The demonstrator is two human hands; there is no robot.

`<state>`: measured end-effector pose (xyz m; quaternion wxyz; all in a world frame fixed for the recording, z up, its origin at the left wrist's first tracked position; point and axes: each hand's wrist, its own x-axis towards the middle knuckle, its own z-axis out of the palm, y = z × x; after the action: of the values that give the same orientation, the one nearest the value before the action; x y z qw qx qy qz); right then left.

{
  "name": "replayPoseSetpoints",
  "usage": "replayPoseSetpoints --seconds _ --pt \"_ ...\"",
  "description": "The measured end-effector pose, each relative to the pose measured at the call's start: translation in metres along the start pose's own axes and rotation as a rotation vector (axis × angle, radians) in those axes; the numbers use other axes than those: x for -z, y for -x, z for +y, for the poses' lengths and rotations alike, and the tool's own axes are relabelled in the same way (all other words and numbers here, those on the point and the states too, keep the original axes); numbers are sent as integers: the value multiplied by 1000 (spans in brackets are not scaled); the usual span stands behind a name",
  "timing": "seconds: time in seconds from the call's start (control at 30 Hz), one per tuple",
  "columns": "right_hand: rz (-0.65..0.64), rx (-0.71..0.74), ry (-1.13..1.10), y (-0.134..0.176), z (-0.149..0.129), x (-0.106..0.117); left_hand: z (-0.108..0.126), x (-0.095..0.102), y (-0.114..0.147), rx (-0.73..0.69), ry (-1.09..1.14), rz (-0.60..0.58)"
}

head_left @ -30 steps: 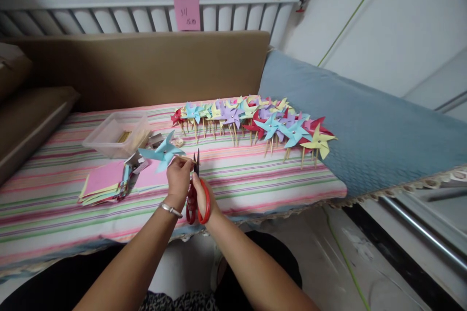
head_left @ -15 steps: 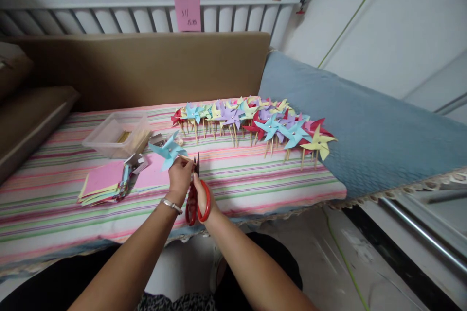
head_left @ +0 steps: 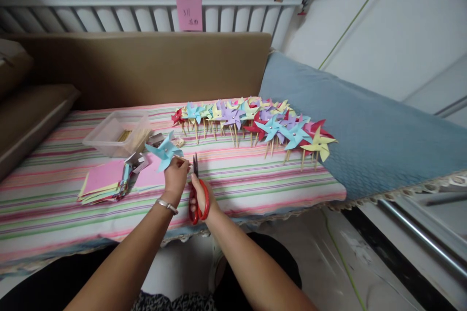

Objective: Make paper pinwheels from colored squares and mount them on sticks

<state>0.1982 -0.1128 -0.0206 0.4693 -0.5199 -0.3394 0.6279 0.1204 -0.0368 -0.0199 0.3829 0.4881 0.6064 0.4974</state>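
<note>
A light blue paper pinwheel point(head_left: 165, 150) is in my left hand point(head_left: 176, 175), whose fingers pinch its wooden stick point(head_left: 181, 158) close to the paper. My right hand point(head_left: 201, 195) grips red-handled scissors point(head_left: 199, 202), with the dark blades pointing away from me and nearly closed. The blades stand just right of the left fingertips, apart from the pinwheel. Behind my left hand lies a pink paper sheet point(head_left: 151, 175). Farther right, many finished-looking pinwheels point(head_left: 233, 117) in blue, purple, yellow and red stand or lean together on their sticks.
A clear plastic box point(head_left: 100, 138) holds wooden sticks. Stacked colored paper point(head_left: 104, 180) and a small open grey box point(head_left: 136, 161) lie on the left of the striped cloth point(head_left: 233, 180). A brown board point(head_left: 153, 68) stands behind, and a blue quilted cover point(head_left: 350, 131) slopes along the right.
My left hand has drawn slightly left with the blue pinwheel, away from the scissors. The scissor blades have come closer together, and the red handles have closed up.
</note>
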Motion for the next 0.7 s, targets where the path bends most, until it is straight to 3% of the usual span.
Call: replayPoseSetpoints --seconds 0.17,0.2,0.27,0.43,0.57,0.7 --pt "134 71 376 -1 -18 35 1 24 8 43 42 -15" --pt "226 150 630 -1 -24 47 2 30 12 54 53 -26" --pt "353 93 1085 -2 -33 72 4 42 20 77 79 -55" --pt "516 9 1253 2 -37 109 -3 79 42 107 120 -144" --pt "605 114 1316 11 -32 105 -20 122 58 39 124 -203" --pt "519 224 1310 -1 -38 88 -35 181 71 3 -36 -97"
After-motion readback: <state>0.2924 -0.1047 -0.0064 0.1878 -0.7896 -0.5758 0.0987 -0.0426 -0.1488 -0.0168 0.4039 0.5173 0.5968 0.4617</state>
